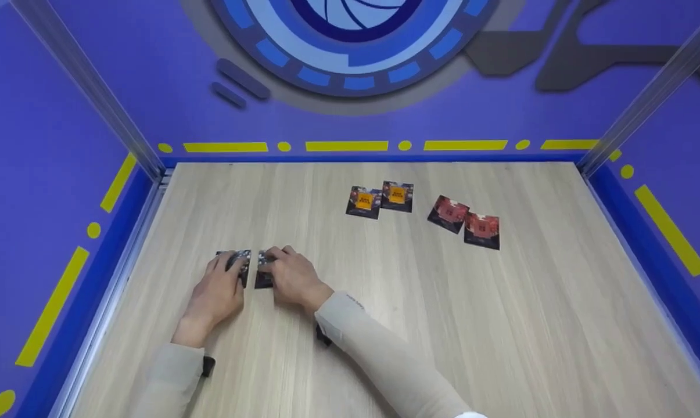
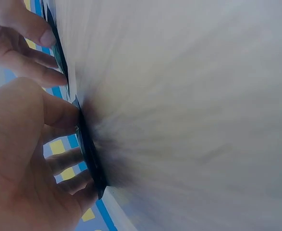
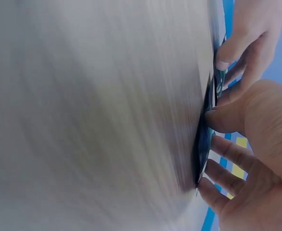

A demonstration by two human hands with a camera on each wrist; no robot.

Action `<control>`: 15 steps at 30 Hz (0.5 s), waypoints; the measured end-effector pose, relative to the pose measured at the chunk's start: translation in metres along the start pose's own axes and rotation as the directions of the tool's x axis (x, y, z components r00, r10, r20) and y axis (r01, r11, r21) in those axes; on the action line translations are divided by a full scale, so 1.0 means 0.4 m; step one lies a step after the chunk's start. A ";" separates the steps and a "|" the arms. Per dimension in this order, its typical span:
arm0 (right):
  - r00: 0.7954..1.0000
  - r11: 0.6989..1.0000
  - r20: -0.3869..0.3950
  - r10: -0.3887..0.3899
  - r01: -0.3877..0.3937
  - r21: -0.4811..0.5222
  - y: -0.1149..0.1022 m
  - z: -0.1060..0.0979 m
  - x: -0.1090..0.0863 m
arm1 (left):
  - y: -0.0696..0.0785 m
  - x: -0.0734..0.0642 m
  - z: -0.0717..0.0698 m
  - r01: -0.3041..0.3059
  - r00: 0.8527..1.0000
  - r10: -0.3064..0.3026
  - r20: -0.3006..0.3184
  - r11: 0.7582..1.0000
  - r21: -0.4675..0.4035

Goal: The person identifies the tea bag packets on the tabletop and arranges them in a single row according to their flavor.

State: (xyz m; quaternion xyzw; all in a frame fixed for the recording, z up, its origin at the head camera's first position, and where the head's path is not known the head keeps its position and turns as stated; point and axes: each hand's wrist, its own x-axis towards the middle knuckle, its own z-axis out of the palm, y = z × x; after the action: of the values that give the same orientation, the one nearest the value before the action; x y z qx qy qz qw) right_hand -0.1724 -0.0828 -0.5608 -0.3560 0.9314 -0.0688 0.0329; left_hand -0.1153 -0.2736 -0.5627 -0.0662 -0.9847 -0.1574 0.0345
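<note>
A dark square packet (image 1: 245,256) with a grey-white pattern lies flat at the left of the wooden table, partly under my left hand (image 1: 215,295). Thumb and bent fingers hold it from its edges; the left wrist view shows the fingertips along the thin packet (image 2: 89,147). Just to its right, across a narrow gap, is a second dark square packet (image 1: 262,280). My right hand (image 1: 294,276) covers that packet's right side. In the right wrist view, the thumb and fingers grip the packet (image 3: 204,139) close to the tabletop.
Two packets with orange centres, one on the left (image 1: 363,202) and one on the right (image 1: 397,196), lie near the back. Right of them lie two red packets (image 1: 449,212) (image 1: 481,230), touching or nearly so. Blue-purple panels (image 1: 350,125) enclose the table's back and sides.
</note>
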 end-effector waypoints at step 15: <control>1.000 0.999 -0.003 -0.020 0.020 -0.040 -0.031 0.013 0.022 | -0.004 -0.004 0.001 -0.002 1.000 0.002 0.006 1.000 -0.006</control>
State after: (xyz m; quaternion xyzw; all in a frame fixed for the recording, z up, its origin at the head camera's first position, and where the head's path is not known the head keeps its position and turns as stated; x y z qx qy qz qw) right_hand -0.1702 -0.0984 -0.5641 -0.3659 0.9290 -0.0509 0.0237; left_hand -0.1141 -0.2751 -0.5639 -0.0679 -0.9843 -0.1600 0.0317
